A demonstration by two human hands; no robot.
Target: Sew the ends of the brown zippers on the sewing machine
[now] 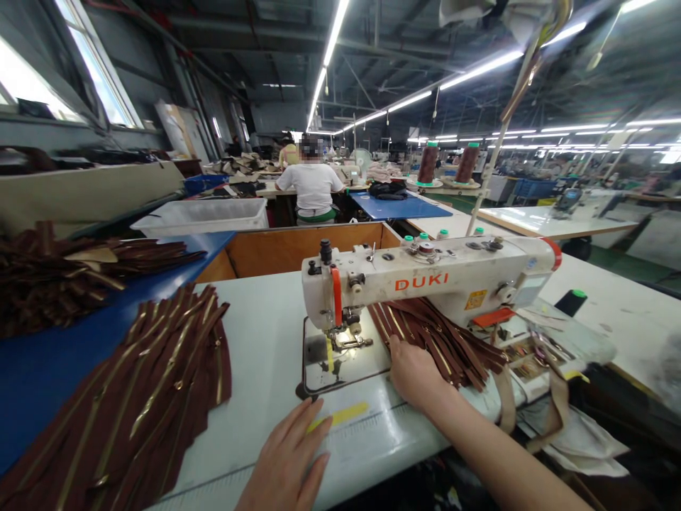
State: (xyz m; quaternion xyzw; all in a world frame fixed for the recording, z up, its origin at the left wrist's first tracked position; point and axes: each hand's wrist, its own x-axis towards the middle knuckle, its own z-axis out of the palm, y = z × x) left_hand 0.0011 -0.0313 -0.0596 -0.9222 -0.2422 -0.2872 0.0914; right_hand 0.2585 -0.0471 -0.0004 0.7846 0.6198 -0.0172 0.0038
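My left hand (291, 454) lies flat at the front of the pale sewing table (255, 333), fingers stretched and apart, beside a yellow tape strip (340, 415). Right of the needle area, my right hand (418, 370) has its fingers curled on the near-left edge of a brown zipper (391, 323) in a pile under the machine arm; its fingertips are partly hidden. The white sewing machine (372, 277) stands over a metal plate (367, 369), with no fabric visible under the presser foot (348, 339). A larger bundle of brown zippers (175, 376) with gold teeth spreads at the left.
More brown strips (64, 277) are heaped on a blue surface (32, 376) at far left. A tray of small parts (537, 358) and a dark thread cone (571, 303) sit right. Behind the table are a wooden bin (303, 245), a white tub (205, 216) and a seated person (313, 186).
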